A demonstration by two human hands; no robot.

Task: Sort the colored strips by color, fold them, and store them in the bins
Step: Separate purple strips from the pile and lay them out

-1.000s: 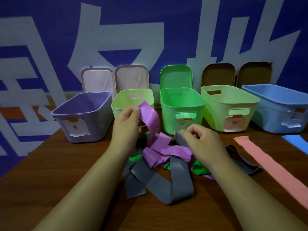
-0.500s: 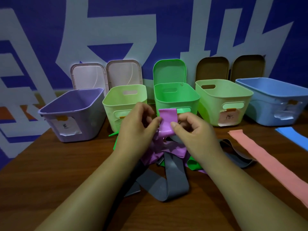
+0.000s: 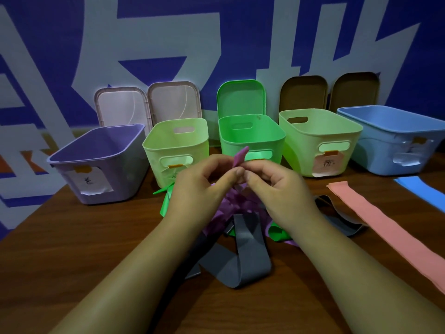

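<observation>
The green bin (image 3: 250, 138) stands open mid-row. Left of it sit a lime bin (image 3: 154, 150) and, farther left, a purple bin (image 3: 115, 179). Right of it sit a second lime bin (image 3: 303, 153) and a blue bin (image 3: 385, 150). In front of it the purple strip (image 3: 240, 155) sticks up, bunched, over a tangled grey strip (image 3: 250, 261) and green strip (image 3: 166, 203). A pink strip (image 3: 385, 225) and a blue strip (image 3: 419, 189) lie flat to its front right.

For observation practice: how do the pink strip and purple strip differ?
The pink strip lies flat on the table; the purple strip is bunched up. No hand touches the pink strip; the left hand and right hand pinch the purple strip. Neither is stored yet.
</observation>
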